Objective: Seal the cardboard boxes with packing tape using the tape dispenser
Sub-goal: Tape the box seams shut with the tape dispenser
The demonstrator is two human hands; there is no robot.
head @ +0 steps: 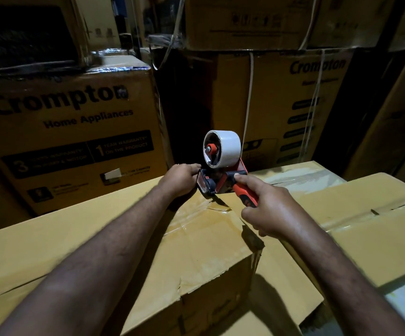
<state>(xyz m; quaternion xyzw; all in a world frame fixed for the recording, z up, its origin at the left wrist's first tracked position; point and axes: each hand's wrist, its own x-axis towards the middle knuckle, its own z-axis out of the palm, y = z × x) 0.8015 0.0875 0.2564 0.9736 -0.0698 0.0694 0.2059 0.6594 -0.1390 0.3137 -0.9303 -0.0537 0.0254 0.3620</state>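
Plain box (99,251) nearest, flaps shut, glossy wrinkled tape strip (196,215) along seam. Second box (366,214) beside it, right. Right hand (267,209) grips dispenser (221,181) handle; left hand (181,178) holds its front end. Dispenser nose on seam near far edge, white roll (229,146) on top. Dim storeroom; stacked cartons (70,132) behind, printed "Crompton Home Appliances", "1 YEAR WARRANTY ON THE PRODUCT".

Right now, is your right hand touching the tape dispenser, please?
Touching: the head view shows the right hand gripping the tape dispenser by its handle.
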